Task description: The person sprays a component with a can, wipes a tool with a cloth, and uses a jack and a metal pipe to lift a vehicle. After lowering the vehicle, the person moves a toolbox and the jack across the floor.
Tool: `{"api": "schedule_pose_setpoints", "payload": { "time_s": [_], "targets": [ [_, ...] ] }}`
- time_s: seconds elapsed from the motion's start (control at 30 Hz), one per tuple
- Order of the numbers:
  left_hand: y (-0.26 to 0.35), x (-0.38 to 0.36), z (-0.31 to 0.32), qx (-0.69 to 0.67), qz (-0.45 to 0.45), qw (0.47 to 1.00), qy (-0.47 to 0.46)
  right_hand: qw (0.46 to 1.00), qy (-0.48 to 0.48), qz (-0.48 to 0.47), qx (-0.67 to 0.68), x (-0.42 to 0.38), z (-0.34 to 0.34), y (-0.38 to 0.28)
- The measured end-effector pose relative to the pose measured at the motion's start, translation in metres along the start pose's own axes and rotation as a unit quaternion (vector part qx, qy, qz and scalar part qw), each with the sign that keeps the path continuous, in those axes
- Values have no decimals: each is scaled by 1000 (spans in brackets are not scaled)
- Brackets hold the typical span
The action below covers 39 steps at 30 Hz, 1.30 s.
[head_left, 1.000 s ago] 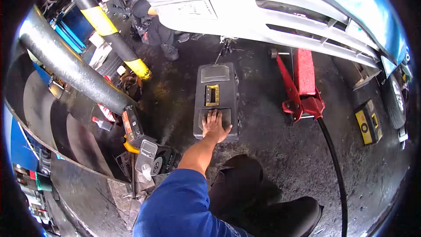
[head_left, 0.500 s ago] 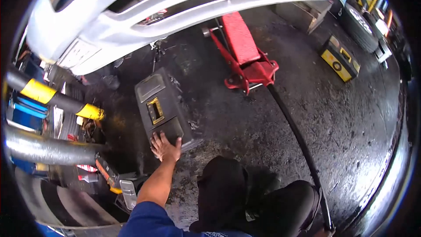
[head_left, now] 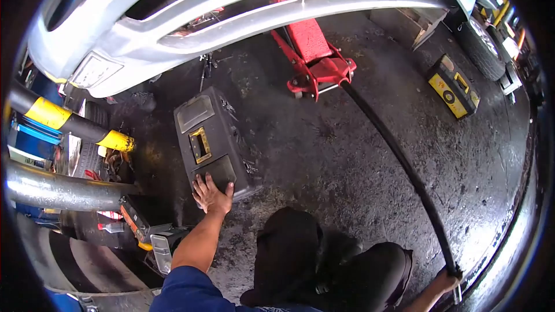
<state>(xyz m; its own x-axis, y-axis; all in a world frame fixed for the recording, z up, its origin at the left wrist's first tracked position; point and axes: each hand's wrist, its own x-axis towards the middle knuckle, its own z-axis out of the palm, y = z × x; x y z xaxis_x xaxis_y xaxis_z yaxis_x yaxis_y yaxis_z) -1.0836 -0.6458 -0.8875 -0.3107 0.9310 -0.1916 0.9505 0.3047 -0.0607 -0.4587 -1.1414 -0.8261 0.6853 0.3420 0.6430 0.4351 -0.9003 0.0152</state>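
My left hand (head_left: 213, 197) rests flat on the near end of a dark grey toolbox (head_left: 222, 133), its fingers spread. The lid is down, with a yellow handle (head_left: 200, 144) set in its middle. At the lower right my right hand (head_left: 445, 282) is wrapped around the end of a long black jack handle (head_left: 399, 153). That handle runs up to a red floor jack (head_left: 315, 58), whose far part lies under the silver car bumper (head_left: 243, 32).
A black and yellow toolbox (head_left: 454, 88) stands at the right, near a tire (head_left: 483, 49). Black and yellow posts (head_left: 52, 114) and a thick metal pipe (head_left: 69, 189) reach in from the left. Below the pipe stand small cases (head_left: 163, 251).
The floor jack has shifted farther under the bumper and slightly left. My right hand has come more fully into view with the jack handle. My left hand stays on the toolbox.
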Motion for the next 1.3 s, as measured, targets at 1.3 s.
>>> {"api": "schedule_pose_setpoints", "payload": {
  "time_s": [1.3],
  "targets": [
    [-4,-9,6,-8,9,999,51,872,-307,-5,381,169,-115,-255]
  ]
}}
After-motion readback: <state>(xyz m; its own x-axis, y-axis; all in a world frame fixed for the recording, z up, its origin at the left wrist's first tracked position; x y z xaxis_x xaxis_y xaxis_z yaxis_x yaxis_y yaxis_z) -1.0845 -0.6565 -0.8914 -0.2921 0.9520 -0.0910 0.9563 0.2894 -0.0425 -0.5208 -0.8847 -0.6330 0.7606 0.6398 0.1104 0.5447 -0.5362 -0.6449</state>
